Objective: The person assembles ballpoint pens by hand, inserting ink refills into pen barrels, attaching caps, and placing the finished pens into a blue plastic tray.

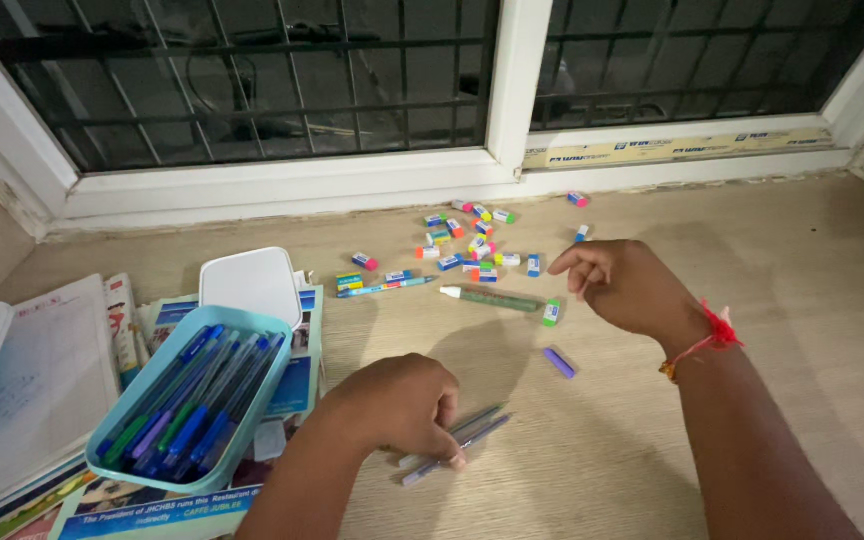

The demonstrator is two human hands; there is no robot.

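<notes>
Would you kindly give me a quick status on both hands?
Left hand pressing on grey pens on the floor. Right hand empty, hovering above scattered erasers. Purple cap lying between.

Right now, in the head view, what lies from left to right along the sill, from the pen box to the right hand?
Light-blue plastic box of pens → left hand pressing on clear-barrelled pens → green marker with a white cap → small purple cap → right hand, raised above the surface.
</notes>
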